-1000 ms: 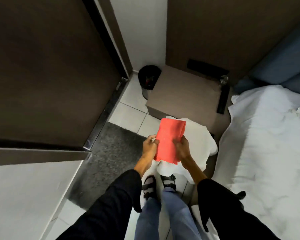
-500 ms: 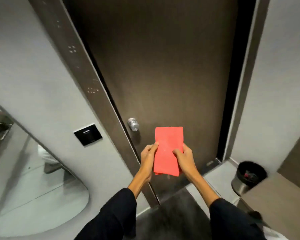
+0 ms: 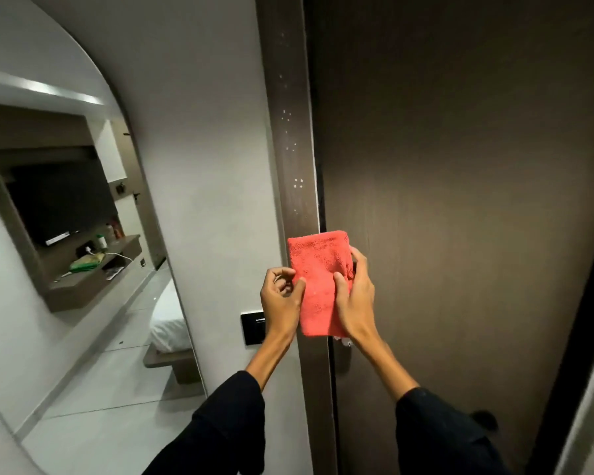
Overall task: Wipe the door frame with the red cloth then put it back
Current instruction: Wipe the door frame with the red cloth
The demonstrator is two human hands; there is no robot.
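Observation:
A folded red cloth (image 3: pixel 318 279) is held up in front of the brown door frame (image 3: pixel 290 138), over the seam between the frame and the dark door (image 3: pixel 460 200). My right hand (image 3: pixel 355 296) grips the cloth's right side, thumb on its front. At the cloth's left edge my left hand (image 3: pixel 282 296) pinches it between thumb and curled fingers. White specks dot the frame strip above the cloth. The door knob is mostly hidden behind my right wrist.
A black switch plate (image 3: pixel 252 327) sits on the white wall left of the frame. A large arched mirror (image 3: pixel 83 234) on that wall reflects a bed, a television and a shelf. The frame's other side (image 3: pixel 570 371) runs down the far right.
The view swung from the floor and stool up to the door. Both hands raised the cloth and carried it left, from in front of the door panel to the frame's edge.

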